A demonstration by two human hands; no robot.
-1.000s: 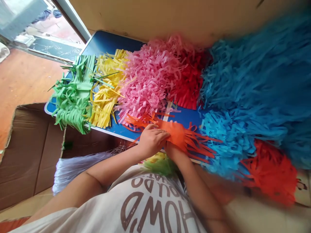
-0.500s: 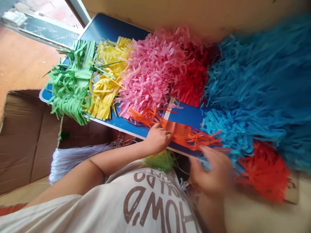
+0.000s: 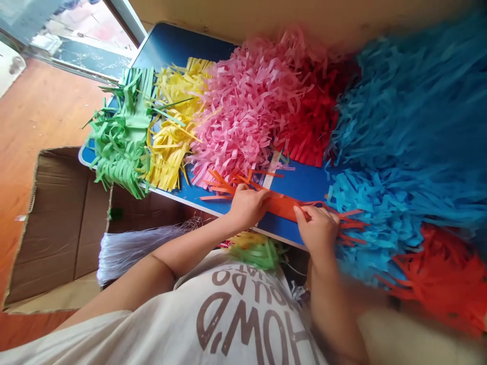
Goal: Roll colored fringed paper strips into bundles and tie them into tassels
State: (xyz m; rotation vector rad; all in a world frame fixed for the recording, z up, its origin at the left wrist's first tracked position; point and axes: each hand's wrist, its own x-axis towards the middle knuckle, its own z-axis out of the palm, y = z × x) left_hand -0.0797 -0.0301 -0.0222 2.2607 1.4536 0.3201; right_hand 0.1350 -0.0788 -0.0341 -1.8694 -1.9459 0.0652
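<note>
An orange fringed tissue-paper strip (image 3: 283,206) lies along the front of the blue table (image 3: 310,176), with cut strands at both ends. My left hand (image 3: 248,204) is closed on its left part, fingers curled at the edge of the plain middle band. My right hand (image 3: 318,228) pinches the right side of that band between thumb and fingers. Orange strands stick out past each hand, the right ones reaching over light blue fringe (image 3: 365,203). Just behind the strip rises a heap of pink fringe (image 3: 243,111).
Green fringe (image 3: 124,137), yellow fringe (image 3: 173,132) and dark red fringe (image 3: 310,119) lie along the table. A large blue heap (image 3: 418,116) fills the right, with orange-red fringe (image 3: 447,279) below. At left are a cardboard box (image 3: 57,223) and a bundle of whitish strands (image 3: 129,251).
My right hand, blurred and off the paper before, has moved up onto the orange strip and pinches it. The left hand stays on the strip. The view has shifted slightly.
</note>
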